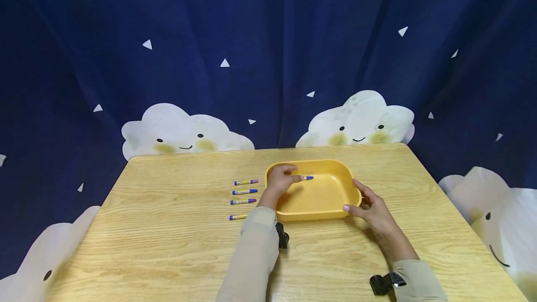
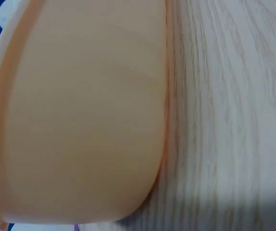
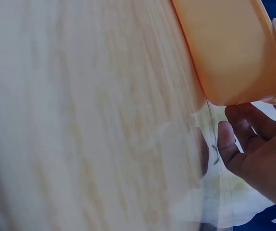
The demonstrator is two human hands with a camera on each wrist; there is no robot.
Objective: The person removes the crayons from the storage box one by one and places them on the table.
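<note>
A yellow plastic tray (image 1: 320, 197) stands on the table, its side wall (image 2: 80, 120) filling much of the left wrist view. My left hand (image 1: 280, 181) reaches over the tray's left side and pinches a crayon (image 1: 308, 178) just above or at the tray floor; only its blue end shows past the fingers. My right hand (image 1: 376, 209) holds the tray's right end near the front corner, thumb at the rim. In the right wrist view, the fingers (image 3: 253, 127) lie by the tray's end wall. The left hand is hidden in the left wrist view.
Several crayons lie in a column left of the tray, among them a purple-tipped crayon (image 1: 246, 182) and a blue-tipped crayon (image 1: 244, 192). The left sleeve partly covers the nearest crayon (image 1: 237, 217). Behind the wooden table (image 1: 176, 246) hangs a dark blue curtain (image 1: 251, 22) with clouds.
</note>
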